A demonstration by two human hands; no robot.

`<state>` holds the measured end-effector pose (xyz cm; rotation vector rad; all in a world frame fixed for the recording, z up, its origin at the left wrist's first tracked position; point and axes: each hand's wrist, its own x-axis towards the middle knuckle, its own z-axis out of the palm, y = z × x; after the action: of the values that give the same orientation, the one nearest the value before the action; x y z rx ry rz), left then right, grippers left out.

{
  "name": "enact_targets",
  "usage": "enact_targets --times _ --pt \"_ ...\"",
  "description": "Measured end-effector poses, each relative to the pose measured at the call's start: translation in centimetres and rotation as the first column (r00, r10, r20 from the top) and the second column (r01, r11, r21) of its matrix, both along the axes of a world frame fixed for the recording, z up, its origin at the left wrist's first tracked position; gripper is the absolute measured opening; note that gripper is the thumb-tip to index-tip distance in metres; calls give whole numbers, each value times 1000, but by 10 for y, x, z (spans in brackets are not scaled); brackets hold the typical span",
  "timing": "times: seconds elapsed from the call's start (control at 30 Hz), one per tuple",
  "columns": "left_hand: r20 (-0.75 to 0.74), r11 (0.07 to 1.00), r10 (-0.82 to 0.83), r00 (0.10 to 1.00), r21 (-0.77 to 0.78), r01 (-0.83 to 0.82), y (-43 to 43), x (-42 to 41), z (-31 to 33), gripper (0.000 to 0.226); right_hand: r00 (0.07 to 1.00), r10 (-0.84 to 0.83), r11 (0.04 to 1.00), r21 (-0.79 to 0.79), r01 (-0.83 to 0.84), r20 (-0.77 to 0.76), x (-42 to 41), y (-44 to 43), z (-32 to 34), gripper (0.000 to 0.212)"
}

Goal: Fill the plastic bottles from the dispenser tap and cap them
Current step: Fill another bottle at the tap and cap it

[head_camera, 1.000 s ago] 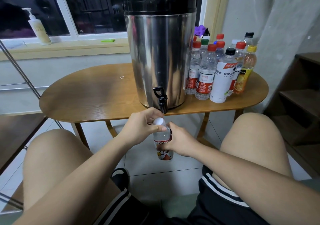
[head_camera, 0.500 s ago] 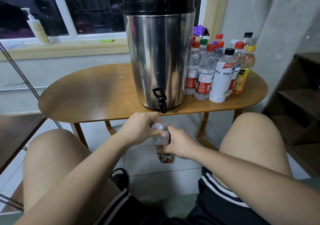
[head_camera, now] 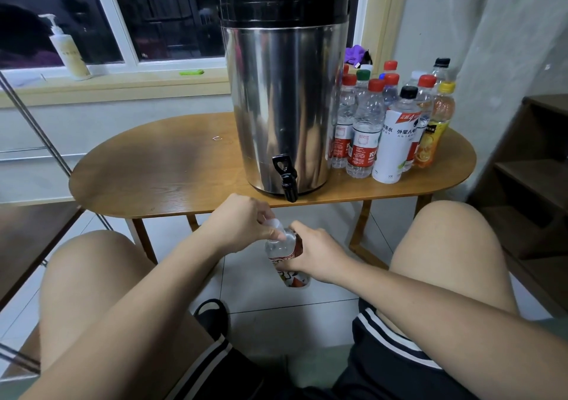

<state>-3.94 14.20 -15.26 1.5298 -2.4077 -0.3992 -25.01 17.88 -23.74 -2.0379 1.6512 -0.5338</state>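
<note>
Two hands in view, yes? What does each hold?

Both are on one small plastic bottle (head_camera: 279, 247). The left hand (head_camera: 246, 227) pinches its white cap (head_camera: 273, 223) between thumb and fingertips at the neck; the right hand (head_camera: 313, 255) is curled round the labelled body

Where is that bottle?

In the air above the tiled floor (head_camera: 252, 295), tilted, nearer than the table's edge and just below the black tap (head_camera: 286, 176). Whether the cap is seated on the neck I cannot tell

And the dispenser?

A tall steel dispenser (head_camera: 282, 92) with a black lid stands at the near edge of an oval wooden table (head_camera: 169, 169), its tap hanging over that edge

Anything else on the table?

A tight cluster of capped bottles (head_camera: 365, 129) just right of the dispenser, caps mostly red, with green, yellow and black among them

And beyond?

On the far windowsill, well to the left, a pump bottle (head_camera: 67, 52) and a small green object (head_camera: 191, 73); dark wooden shelves (head_camera: 522, 169) stand at the right
</note>
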Motion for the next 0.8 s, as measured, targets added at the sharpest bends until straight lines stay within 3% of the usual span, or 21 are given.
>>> enact_targets --times 0.13,0.2,0.3,0.4,0.57,0.67,0.8 --pt "119 997 37 992 -73 -29 2 -5 1 68 1000 -4 1000 -21 4 -6 1 -1 1 63" --pt "123 994 23 992 -108 -10 3 -5 0 61 1000 -9 1000 -27 9 -9 0 -2 2 63" --pt "38 992 -95 995 -82 97 1 2 0 34 999 -33 999 -37 33 -5 -3 -3 4 62" --pt "-11 980 -199 980 -28 198 0 8 -3 38 1000 -31 999 -36 31 -7 -4 -3 6 62" --pt "-70 990 -111 991 -101 103 2 6 -4 47 1000 -2 1000 -24 2 -5 -3 -1 9 59" --pt "-51 991 -52 997 -128 45 3 2 -4 38 1000 -1 999 -39 0 -13 -1 -1 10 62" --pt "-88 986 -159 983 -56 154 1 4 -6 19 999 -9 998 -57 6 -47 -2 -1 10 62"
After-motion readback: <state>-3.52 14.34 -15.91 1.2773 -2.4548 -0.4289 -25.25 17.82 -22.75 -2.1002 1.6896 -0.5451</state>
